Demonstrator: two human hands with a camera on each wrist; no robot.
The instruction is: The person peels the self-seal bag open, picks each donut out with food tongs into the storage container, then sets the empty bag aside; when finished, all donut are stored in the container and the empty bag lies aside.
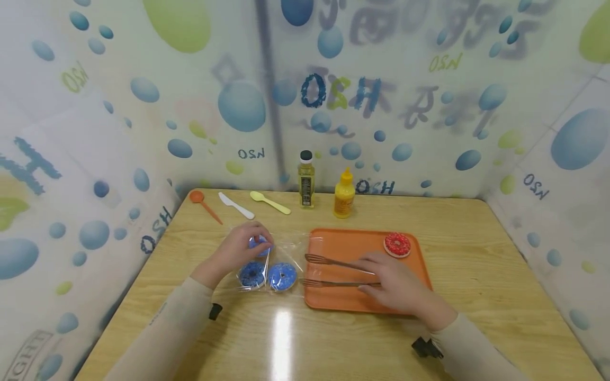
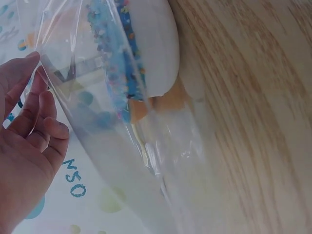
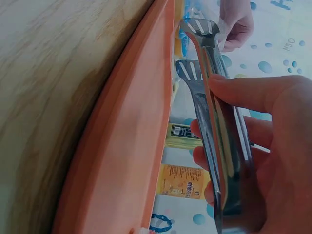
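Note:
Thumb and forefinger of my left hand (image 1: 235, 247) pinch the edge of a clear plastic bag (image 2: 112, 161), lifting that edge. Three blue toy donuts with sprinkles are in the bag; one donut (image 1: 282, 277) lies front right, another donut (image 1: 252, 274) front left, and the third is partly behind my left fingers. My right hand (image 1: 400, 283) holds metal tongs (image 3: 214, 97) with slotted ends, their two arms spread apart. The tongs extend over an orange tray (image 1: 343, 302), tips towards the bag. On the tray's far right corner lies a red donut (image 1: 397, 245).
Along the table's back edge lie an orange ladle (image 1: 204, 203), a white knife (image 1: 236, 206) and a pale yellow spoon (image 1: 270, 202). To their right stand an oil bottle (image 1: 306, 180) and a yellow squeeze bottle (image 1: 344, 194). Patterned walls (image 1: 405, 106) border the wooden table (image 1: 486, 317).

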